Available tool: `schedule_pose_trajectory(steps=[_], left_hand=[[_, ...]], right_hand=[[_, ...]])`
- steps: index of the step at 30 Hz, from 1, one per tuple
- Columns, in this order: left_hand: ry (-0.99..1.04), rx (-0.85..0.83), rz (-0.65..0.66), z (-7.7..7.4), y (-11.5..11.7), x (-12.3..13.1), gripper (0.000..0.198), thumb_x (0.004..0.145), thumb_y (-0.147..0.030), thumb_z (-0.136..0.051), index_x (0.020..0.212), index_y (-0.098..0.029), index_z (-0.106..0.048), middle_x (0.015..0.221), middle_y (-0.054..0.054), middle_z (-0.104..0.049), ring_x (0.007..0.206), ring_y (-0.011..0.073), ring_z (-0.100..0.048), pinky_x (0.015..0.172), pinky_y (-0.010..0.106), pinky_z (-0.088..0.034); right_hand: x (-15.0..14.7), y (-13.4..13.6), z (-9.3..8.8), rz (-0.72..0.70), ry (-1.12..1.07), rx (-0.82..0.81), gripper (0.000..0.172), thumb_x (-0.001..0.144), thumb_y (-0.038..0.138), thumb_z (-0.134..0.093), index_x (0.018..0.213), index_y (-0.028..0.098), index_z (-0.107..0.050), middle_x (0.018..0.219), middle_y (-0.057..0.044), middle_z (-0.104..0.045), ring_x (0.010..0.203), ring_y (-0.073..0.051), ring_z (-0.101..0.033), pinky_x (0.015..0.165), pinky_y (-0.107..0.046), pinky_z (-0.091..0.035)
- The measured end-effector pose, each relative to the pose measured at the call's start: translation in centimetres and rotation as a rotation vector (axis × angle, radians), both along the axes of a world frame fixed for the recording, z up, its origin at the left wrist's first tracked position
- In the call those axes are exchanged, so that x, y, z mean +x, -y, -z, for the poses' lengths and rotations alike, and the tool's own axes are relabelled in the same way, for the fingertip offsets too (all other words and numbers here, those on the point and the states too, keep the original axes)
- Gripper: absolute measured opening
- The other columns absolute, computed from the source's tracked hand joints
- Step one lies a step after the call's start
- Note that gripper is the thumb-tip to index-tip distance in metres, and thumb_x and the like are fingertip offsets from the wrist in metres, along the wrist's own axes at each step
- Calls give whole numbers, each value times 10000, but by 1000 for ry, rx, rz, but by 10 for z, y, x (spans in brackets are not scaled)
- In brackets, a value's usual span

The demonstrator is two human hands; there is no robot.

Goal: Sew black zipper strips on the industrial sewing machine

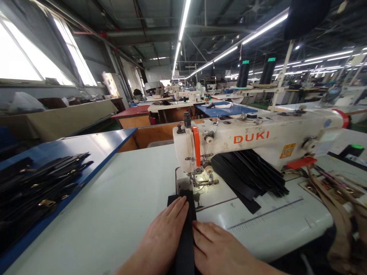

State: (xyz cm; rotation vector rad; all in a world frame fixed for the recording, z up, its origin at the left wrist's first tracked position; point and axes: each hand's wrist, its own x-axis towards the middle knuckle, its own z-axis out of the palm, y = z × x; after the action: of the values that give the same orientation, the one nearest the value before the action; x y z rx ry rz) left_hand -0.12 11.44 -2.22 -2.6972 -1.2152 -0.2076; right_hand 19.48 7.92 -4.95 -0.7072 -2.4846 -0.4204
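Note:
A black fabric strip runs lengthwise toward the needle area of a white sewing machine; its far end lies just in front of the presser foot. My left hand rests flat on the strip's left side, fingers stretched forward and close together near the far end. Closer to me, my right hand has its fingers bent against the strip's right edge, its thumb hidden. A short black piece sticks out beside my left fingertips. Under the machine arm lies a fanned stack of black strips.
On the left, a blue-edged table bears a pile of black straps with metal fittings. Brown straps hang over the right side of the machine table. Black thread cones stand above the machine. More workstations fill the background.

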Motion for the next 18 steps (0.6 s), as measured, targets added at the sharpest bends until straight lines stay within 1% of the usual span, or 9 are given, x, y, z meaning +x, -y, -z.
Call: schedule_pose_trajectory(steps=[3, 7, 10, 14, 18], left_hand=[[-31, 4, -1, -7, -3, 5, 561, 782, 10, -399, 1311, -110, -542, 1380, 151, -538, 1262, 243, -521, 1028, 376, -447], [-137, 6, 25, -14, -6, 12, 580, 747, 26, -389, 1295, -64, -554, 1387, 170, -520, 1263, 253, -519, 1033, 362, -444], [-151, 7, 22, -14, -10, 14, 602, 728, 33, -384, 1293, -77, -559, 1402, 160, -500, 1273, 255, -507, 1029, 364, -451], [-104, 4, 9, -10, -12, 14, 610, 741, 21, -396, 1311, -134, -551, 1417, 119, -498, 1287, 243, -494, 1029, 360, -453], [-122, 15, 11, -10, -12, 14, 568, 749, 11, -393, 1277, -89, -577, 1378, 153, -535, 1241, 264, -542, 1001, 357, -480]], right_hand=[[-1, -3, 4, -12, -86, 57, 204, 930, 312, -575, 928, 129, -665, 1040, -115, -697, 1017, -239, -596, 851, -303, -489], [-3, -6, 9, -21, -206, 103, 140, 933, 213, -558, 889, 126, -658, 996, -87, -699, 971, -219, -601, 831, -285, -497], [-2, -9, 15, -42, -182, 71, 150, 943, 204, -539, 972, 115, -656, 1051, -84, -690, 1014, -217, -592, 847, -282, -499], [0, -10, 25, -31, -92, -40, 244, 970, 243, -497, 1142, 115, -613, 1165, -104, -658, 1065, -209, -586, 867, -278, -501], [4, -10, 26, -45, -30, -115, 267, 971, 248, -510, 1215, 159, -571, 1235, -80, -635, 1142, -201, -556, 922, -274, -484]])
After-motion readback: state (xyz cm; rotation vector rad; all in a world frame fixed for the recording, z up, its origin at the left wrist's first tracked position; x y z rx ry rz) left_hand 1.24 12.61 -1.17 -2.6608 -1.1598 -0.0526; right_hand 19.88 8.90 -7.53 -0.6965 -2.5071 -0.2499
